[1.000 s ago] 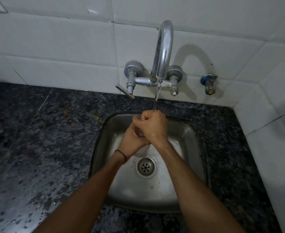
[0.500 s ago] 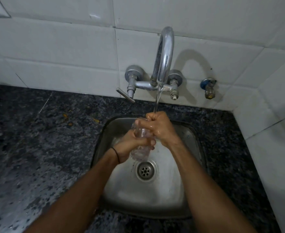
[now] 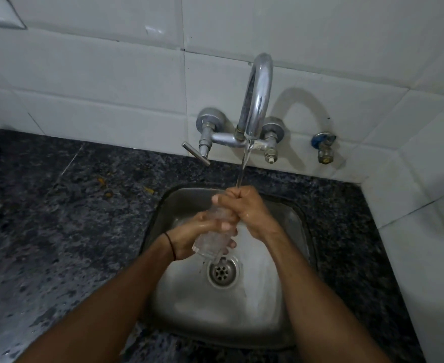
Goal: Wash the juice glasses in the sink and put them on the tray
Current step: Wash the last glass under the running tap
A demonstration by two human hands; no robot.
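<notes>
A clear juice glass [image 3: 211,241] is tilted over the steel sink [image 3: 276,305], its base pointing down toward the drain [image 3: 222,271]. My left hand [image 3: 189,238] grips the lower body of the glass from the left. My right hand [image 3: 244,208] curls round the upper end, under the stream from the chrome tap [image 3: 257,100]. Water runs onto my right hand and the glass. The rim of the glass is hidden by my fingers. No tray is in view.
Dark speckled granite counter [image 3: 58,218] surrounds the sink, wet at the left. White tiled walls stand behind and to the right. A lever handle [image 3: 196,153] juts left of the tap; a small blue valve [image 3: 323,148] sits on the wall at the right.
The glass was hidden inside both hands a second ago; now its lower body shows below my left hand's fingers. My hands sit slightly lower in the sink.
</notes>
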